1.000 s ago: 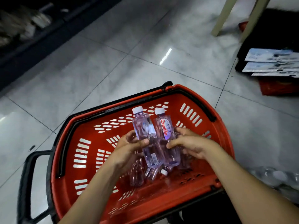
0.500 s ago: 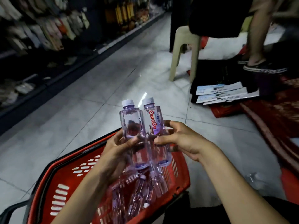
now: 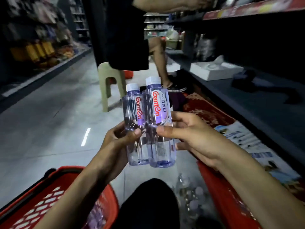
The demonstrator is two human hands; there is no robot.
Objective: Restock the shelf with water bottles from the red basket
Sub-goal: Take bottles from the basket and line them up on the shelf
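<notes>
my left hand and right hand close on two clear plastic water bottles with white caps, held upright, side by side and touching, pinched between both hands. they hang above and beyond the red plastic basket, left of the dark lower shelf.

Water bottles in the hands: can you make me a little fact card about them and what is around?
bottles held: two water bottles, left bottle and right bottle, side by side, upright
caps: white, on
labels: red Ganten lettering
left hand: grips the left bottle
right hand: grips the right bottle
red basket: lower left, below the hands
behind: beige plastic stool on the tiled floor
right side: dark shelf
</notes>
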